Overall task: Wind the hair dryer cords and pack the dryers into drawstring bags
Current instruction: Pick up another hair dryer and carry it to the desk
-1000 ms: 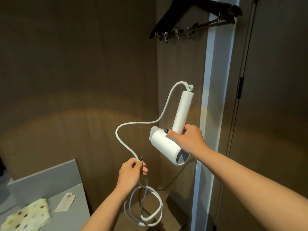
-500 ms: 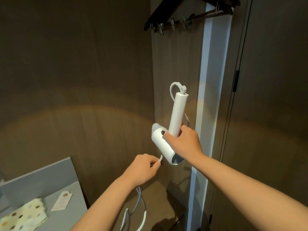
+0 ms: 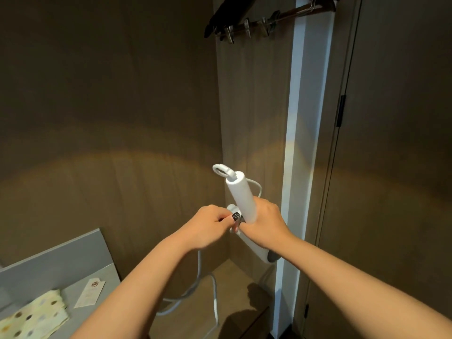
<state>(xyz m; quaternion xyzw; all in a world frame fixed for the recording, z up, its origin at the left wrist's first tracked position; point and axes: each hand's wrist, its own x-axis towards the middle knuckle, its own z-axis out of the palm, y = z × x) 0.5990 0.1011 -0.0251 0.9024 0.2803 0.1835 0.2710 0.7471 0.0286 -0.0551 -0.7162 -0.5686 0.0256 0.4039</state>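
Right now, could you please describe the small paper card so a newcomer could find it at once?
Look to the grey shelf at lower left. On it, right of the cream spotted cloth, lies the small white paper card. Unlike the cloth, it is plain, with one dark round emblem.

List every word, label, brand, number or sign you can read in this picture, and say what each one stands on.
None can be read.
Small card on the grey counter: a dark round emblem near its top, with faint print below it too small and blurred to read.
White hair dryer: no brand or lettering shows on the visible surface.
Spotted cloth: a dot pattern only, no text.
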